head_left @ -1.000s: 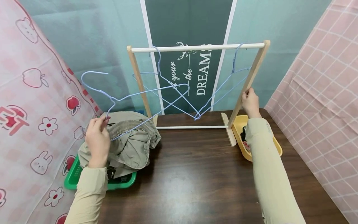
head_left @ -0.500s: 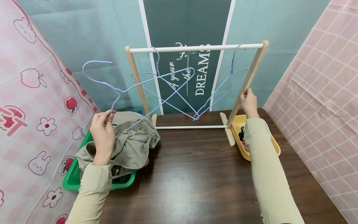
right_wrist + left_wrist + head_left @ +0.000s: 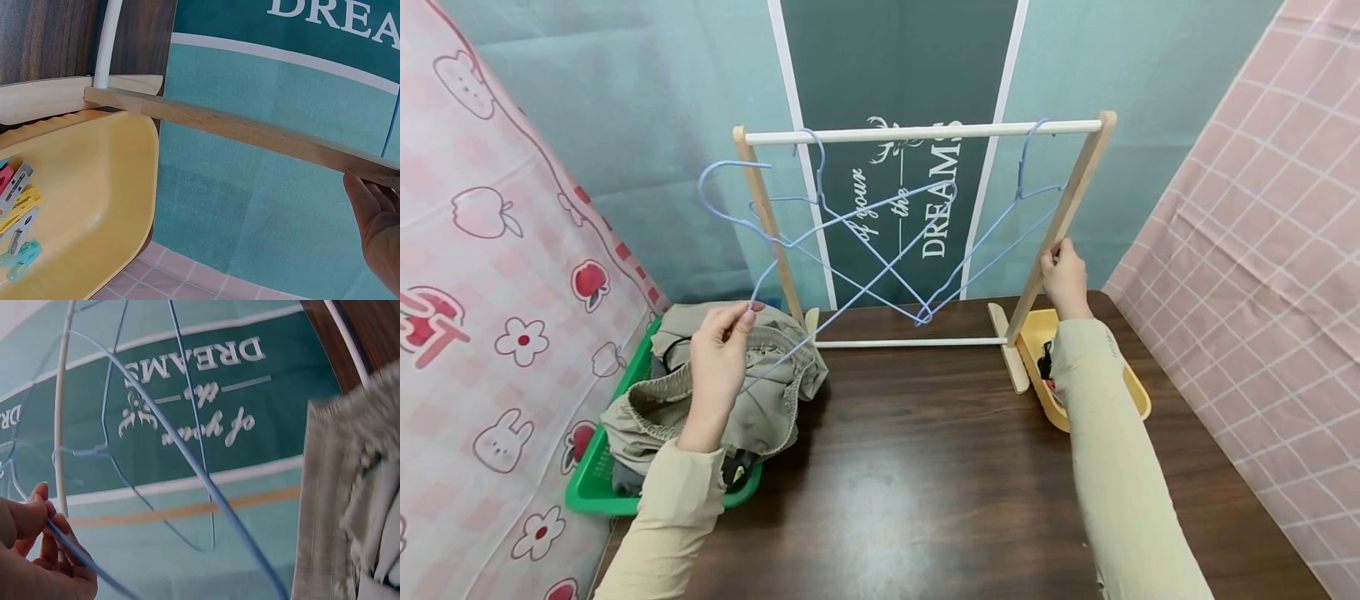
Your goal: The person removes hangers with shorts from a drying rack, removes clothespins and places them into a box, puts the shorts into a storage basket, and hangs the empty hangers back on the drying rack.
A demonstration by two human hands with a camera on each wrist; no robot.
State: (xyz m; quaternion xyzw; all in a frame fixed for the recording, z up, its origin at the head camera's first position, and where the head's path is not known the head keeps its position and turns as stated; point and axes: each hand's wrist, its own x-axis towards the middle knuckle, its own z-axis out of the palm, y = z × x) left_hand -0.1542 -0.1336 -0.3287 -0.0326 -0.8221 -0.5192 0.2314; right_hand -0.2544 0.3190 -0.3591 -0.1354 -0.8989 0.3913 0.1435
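Note:
Between thumb and fingers, my left hand (image 3: 720, 367) pinches a blue wire hanger (image 3: 842, 218) by one shoulder near the neck. The hanger's hook stands up beside the left post of a small clothes rack (image 3: 917, 132), and its body slants across in front of the rack. Two more blue hangers hang from the white top bar, one at the left (image 3: 820, 171) and another near the right end (image 3: 1021, 167). My right hand (image 3: 1066, 279) grips the rack's right wooden post (image 3: 262, 134) about halfway up; some fingers are hidden behind it.
Below my left hand, a green basket (image 3: 587, 487) holds crumpled khaki clothing (image 3: 775, 408) with an elastic waistband. A yellow tray (image 3: 125, 200) of coloured clothespins (image 3: 19, 219) stands beside the rack's right foot. All of it sits on a dark wooden table (image 3: 880, 467).
My left hand has carried the hanger to the right and slightly up, bringing its hook to the rack's left post. The right hand stays on its post.

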